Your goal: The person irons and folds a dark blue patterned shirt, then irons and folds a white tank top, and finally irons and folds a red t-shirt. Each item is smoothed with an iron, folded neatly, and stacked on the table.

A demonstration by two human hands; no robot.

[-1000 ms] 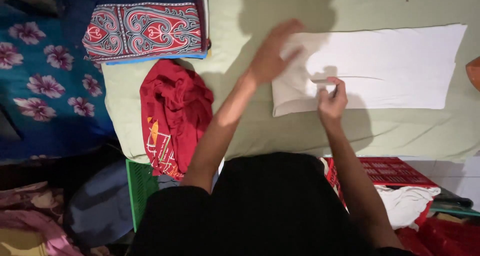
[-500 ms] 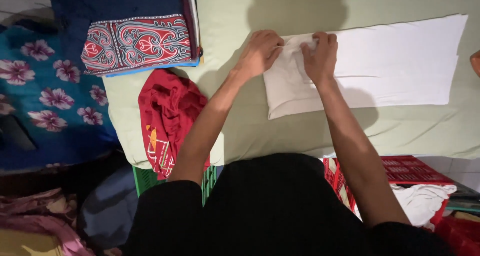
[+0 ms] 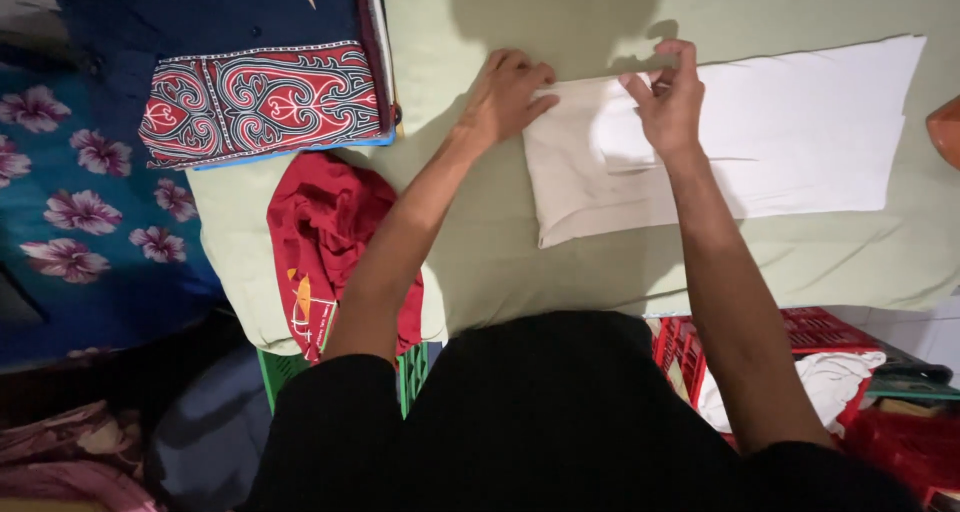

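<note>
Fingers of the right hand [image 3: 668, 100] pinch the far edge of the folded white cloth [image 3: 760, 132], which lies flat on the pale green sheet [image 3: 560, 272]. Beside it, the left hand [image 3: 505, 94] rests loosely spread on the cloth's corner, with a crumpled red shirt [image 3: 335, 242] lying well apart near the sheet's edge.

Crumpled shirt [image 3: 335, 252] left of folded cloth [image 3: 760, 137], both on table [image 3: 560, 272]
</note>
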